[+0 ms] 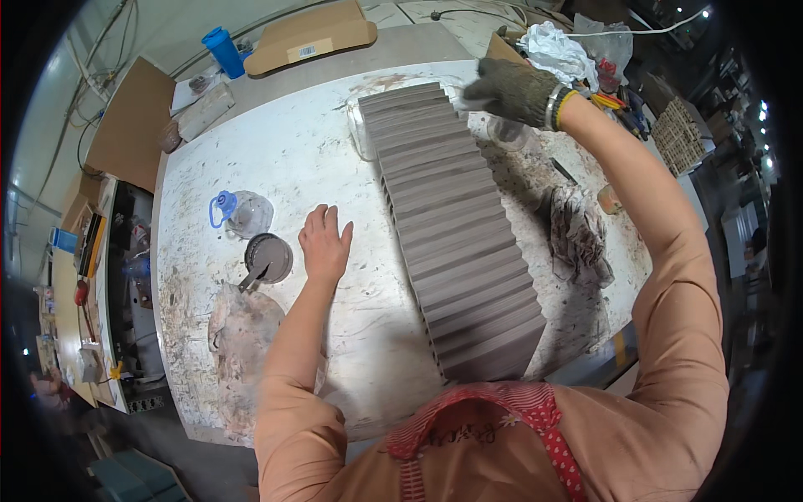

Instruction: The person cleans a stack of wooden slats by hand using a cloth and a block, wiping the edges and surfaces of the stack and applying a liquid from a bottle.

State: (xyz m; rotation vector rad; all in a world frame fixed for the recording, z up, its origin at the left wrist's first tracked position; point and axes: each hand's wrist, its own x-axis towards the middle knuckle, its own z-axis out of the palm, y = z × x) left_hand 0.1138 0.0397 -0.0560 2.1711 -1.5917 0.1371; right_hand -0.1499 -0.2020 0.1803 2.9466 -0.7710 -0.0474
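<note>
A long row of grey wood-grain boards (460,209), overlapping like steps, runs from the table's far side toward my body. At its far right end is my right hand (514,90), in a dark, soiled work glove. Its fingers are bent around something pale that I cannot make out. Bare and palm down, my left hand (326,243) lies on the white table (335,335), left of the boards, fingers stretched out. Beside it stands a round tub of grey-brown paste (274,258) with a putty knife (253,276) in it. A clear plastic bottle part with a blue handle (249,213) sits behind the tub.
Stained rags lie at both sides: a crumpled cloth (577,234) on the right, a smeared sheet (242,330) on the left. A blue cup (222,52) and a cardboard box lid (309,38) stand at the back. White plastic bags (556,50) and a woven basket (679,138) are far right.
</note>
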